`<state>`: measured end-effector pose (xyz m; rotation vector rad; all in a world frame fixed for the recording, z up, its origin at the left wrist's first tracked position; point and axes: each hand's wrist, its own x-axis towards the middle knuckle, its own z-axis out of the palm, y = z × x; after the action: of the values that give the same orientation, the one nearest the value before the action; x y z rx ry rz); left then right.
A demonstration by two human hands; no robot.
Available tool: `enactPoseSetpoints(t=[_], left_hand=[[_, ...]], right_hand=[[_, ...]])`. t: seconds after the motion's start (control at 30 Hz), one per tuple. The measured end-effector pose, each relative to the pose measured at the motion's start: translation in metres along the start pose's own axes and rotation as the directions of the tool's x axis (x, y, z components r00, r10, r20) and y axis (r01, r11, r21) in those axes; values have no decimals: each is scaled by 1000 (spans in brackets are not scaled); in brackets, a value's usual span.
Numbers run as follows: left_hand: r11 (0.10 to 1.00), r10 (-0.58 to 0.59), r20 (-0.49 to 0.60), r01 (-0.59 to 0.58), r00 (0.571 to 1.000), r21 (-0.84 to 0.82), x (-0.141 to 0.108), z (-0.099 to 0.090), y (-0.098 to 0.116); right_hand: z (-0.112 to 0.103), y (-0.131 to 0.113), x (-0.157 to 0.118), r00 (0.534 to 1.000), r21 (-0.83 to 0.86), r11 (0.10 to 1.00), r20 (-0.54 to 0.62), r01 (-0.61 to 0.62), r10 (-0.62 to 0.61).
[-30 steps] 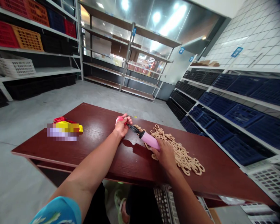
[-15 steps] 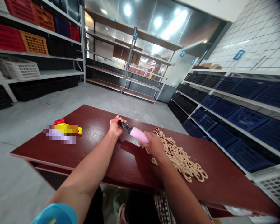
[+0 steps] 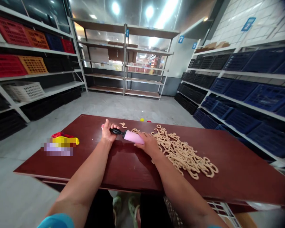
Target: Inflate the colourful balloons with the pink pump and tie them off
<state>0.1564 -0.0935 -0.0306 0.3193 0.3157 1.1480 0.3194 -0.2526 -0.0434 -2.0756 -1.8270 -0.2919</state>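
A hand balloon pump with a pink barrel [image 3: 133,137] and a black end [image 3: 117,131] is held level above the table, between my two hands. My left hand [image 3: 107,132] is closed around its black end, thumb pointing up. A small pinkish-red bit [image 3: 103,126] shows just beyond that thumb; I cannot make out what it is. The fingers of my right hand [image 3: 149,145] are wrapped round the other end of the pink barrel and hide that end. Close by on the right, many beige curly strips [image 3: 178,150] lie in a loose heap on the tabletop.
On the left of the dark red table [image 3: 85,164] lie limp red and yellow pieces [image 3: 66,141] beside a blurred purple patch. Shelves of blue crates [image 3: 242,118] line the right, coloured crates [image 3: 10,66] the left. A bare rack [image 3: 124,60] stands at the back.
The view has levelled out. Both hands and the pump appear slightly further left in the picture, with the same hold on the pump.
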Motion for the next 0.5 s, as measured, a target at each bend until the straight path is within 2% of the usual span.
enactPoseSetpoints(t=[0.1,0.2,0.37,0.5], left_hand=[[999,7,-83,-4,996,40,-2,3,1],[995,26,-103,-16,994,94,-6,19,1],[971,82,-18,-76,996,228,-15,72,3],[934,141,2,-133,990,332,-12,115,26]], right_hand=[[0,0,0,999,15,999,17,-28,28],[-3,0,-1,998,54,996,14,-64,63],[-7,2,-1,983,114,977,62,-177,171],[-10,4,-2,976,146,966,-22,-213,219]])
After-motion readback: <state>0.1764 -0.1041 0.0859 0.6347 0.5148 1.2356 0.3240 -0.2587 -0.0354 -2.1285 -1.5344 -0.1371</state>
